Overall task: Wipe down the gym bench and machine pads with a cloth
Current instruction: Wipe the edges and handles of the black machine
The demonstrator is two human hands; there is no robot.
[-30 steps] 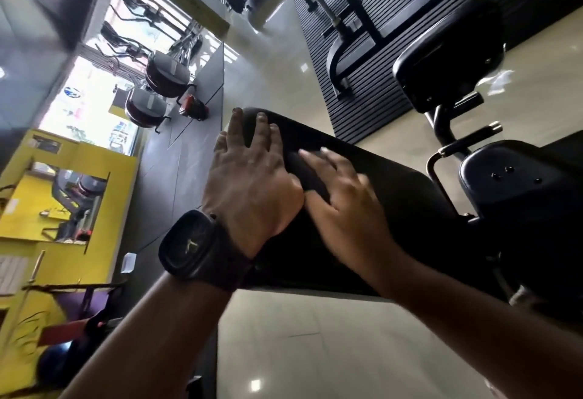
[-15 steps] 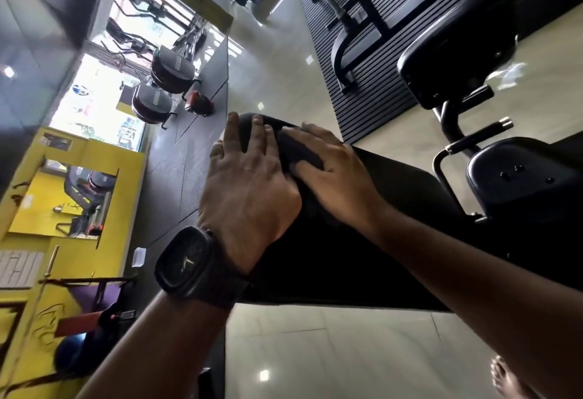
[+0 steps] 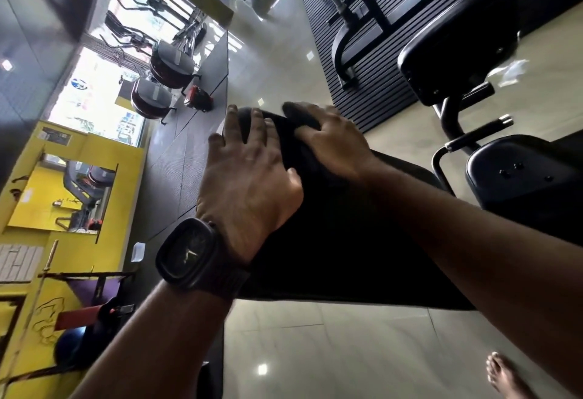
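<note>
Stretching lower-right to upper-left: bench (image 3: 331,241).

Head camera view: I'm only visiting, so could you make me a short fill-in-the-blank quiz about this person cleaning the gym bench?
The watch sits on the ___ wrist.
The right hand holds a dark cloth against the ___ bench.
The foot on the floor is ___.
The wall at the picture's left edge is painted ___.
Missing words: left, black, bare, yellow.
</note>
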